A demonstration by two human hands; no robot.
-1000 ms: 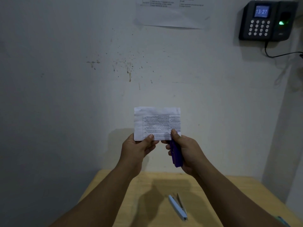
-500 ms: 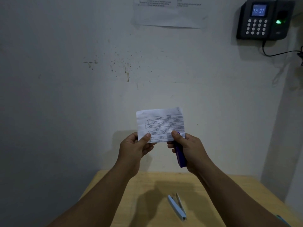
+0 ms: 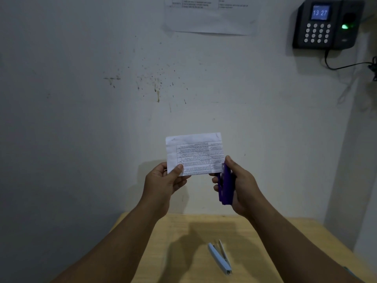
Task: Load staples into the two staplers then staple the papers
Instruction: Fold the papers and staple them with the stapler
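So over the last second I've slid the purple stapler [image 3: 225, 184] along the bottom edge of the papers [image 3: 194, 154], out to their lower right corner. It was sitting nearer the middle of that edge before, with my thumb on the sheet. My right hand [image 3: 237, 186] went with it, and more of the stapler body shows now. Papers tipped a bit, left side higher. My left hand [image 3: 163, 181] shifted slightly left, so the hands are further apart.

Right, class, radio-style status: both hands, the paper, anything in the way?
Left hand pinches papers at lower left corner. Right hand grips purple stapler, nose at lower right corner. Blue stapler lies open on table. Nothing in the way.
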